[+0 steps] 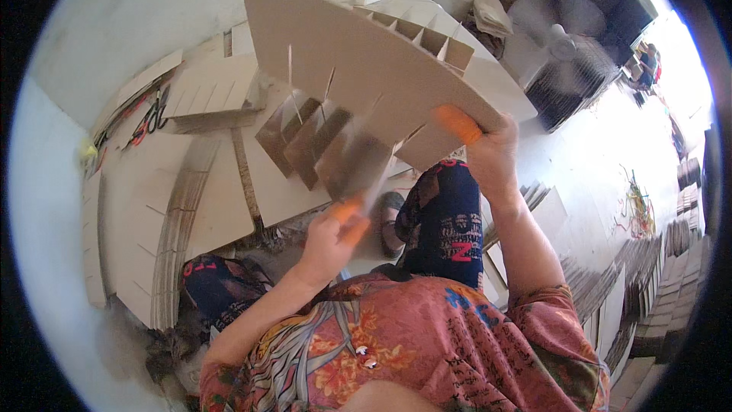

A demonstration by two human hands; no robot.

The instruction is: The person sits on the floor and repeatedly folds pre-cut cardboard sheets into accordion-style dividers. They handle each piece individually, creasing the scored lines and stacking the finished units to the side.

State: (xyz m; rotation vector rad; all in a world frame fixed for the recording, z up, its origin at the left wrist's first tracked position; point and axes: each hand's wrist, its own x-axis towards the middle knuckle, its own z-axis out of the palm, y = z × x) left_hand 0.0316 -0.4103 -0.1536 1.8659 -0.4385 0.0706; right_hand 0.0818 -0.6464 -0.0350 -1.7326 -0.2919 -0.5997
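A large slotted cardboard sheet is held up tilted in front of me, with several smaller cardboard cross pieces set in its slots and hanging below. My right hand is closed on the sheet's right end, an orange cover on a finger. Below the sheet's lower edge, my left hand, also with orange finger covers, pinches a cardboard piece seen nearly edge-on and blurred. Its upper end reaches an open slot near the sheet's right end; whether it sits inside the slot I cannot tell.
Slotted cardboard stacks lie on the left of the work surface, with scissors behind. An assembled divider stands beyond the sheet. A fan is at the back right. Cardboard stacks and tangled straps lie on the right-hand floor.
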